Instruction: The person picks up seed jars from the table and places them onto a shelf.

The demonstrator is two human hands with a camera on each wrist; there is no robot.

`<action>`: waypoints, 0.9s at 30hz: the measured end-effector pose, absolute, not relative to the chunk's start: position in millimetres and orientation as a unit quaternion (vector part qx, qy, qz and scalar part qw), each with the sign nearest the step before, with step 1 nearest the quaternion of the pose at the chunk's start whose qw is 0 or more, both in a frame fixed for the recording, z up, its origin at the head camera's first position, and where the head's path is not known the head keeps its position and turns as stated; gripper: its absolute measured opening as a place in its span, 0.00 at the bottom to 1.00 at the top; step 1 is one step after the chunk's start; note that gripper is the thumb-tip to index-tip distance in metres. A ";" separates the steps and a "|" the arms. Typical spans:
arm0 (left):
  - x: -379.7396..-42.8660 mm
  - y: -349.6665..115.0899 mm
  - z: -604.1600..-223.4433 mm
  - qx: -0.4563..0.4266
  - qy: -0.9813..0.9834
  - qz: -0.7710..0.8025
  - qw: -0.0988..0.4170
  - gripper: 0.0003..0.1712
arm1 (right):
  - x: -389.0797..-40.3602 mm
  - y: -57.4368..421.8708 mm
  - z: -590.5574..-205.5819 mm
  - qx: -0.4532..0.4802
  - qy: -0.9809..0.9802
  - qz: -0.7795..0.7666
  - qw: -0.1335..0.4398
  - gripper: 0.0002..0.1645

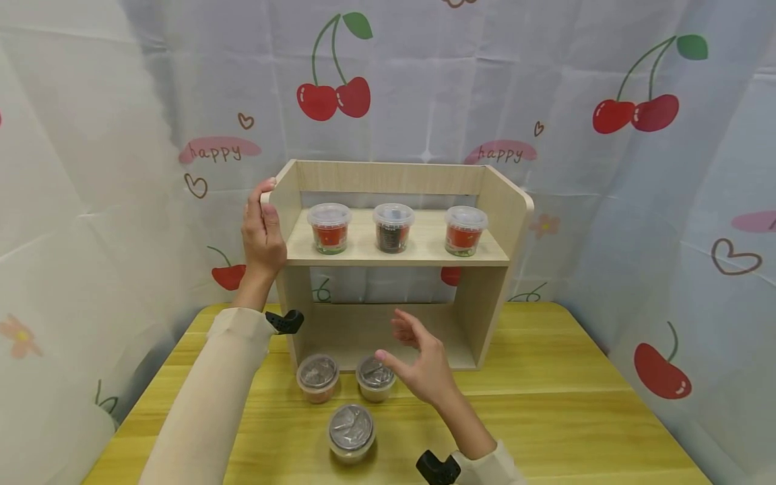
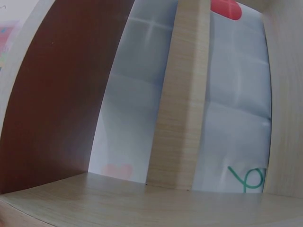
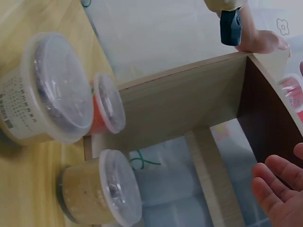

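Note:
My left hand (image 1: 263,236) grips the left side panel of a pale wooden two-tier shelf (image 1: 397,261), fingertips at its upper edge. The right hand (image 1: 426,364) hovers with fingers spread and nothing in it, just right of a clear lidded plastic cup (image 1: 375,385). A similar cup (image 1: 318,380) stands left of that one, and another cup (image 1: 351,431) sits closer to me. On the upper tier are three lidded cups in a row: the left cup (image 1: 330,232) and right cup (image 1: 465,234) look red, the middle cup (image 1: 393,232) shows a dark label.
The shelf stands on a yellow wood-grain table (image 1: 558,404). Behind and at both sides hangs a pale curtain (image 1: 424,81) printed with cherries. The shelf's lower tier (image 1: 388,323) has an open front, directly behind two of the cups.

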State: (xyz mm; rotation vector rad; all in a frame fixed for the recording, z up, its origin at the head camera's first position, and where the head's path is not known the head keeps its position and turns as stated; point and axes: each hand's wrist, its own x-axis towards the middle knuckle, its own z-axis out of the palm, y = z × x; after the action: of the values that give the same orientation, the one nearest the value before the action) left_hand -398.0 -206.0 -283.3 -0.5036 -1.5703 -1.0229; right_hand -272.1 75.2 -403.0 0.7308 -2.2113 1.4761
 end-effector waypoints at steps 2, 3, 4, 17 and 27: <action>-396.4 -204.2 -282.1 -0.213 -0.666 -0.437 0.566 0.19 | -271.2 77.0 -409.0 0.258 -0.785 0.532 0.187 0.40; -394.7 -202.8 -280.9 -0.214 -0.665 -0.438 0.566 0.19 | -270.5 77.8 -411.6 0.258 -0.783 0.534 0.186 0.40; -392.1 -201.1 -279.3 -0.214 -0.664 -0.439 0.566 0.18 | -269.9 78.6 -414.3 0.257 -0.782 0.538 0.183 0.40; -357.6 -184.1 -263.2 -0.216 -0.661 -0.447 0.562 0.18 | -263.1 80.9 -439.9 0.266 -0.769 0.557 0.167 0.39; -360.8 -185.5 -264.0 -0.226 -0.657 -0.439 0.570 0.18 | -256.6 78.0 -457.9 0.259 -0.758 0.582 0.141 0.40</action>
State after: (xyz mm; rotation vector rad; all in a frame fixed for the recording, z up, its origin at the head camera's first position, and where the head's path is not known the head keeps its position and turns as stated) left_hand -360.8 -185.5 -264.0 -0.5300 -1.5413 -1.0309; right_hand -256.6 78.0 -457.9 0.7470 -2.1879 1.6816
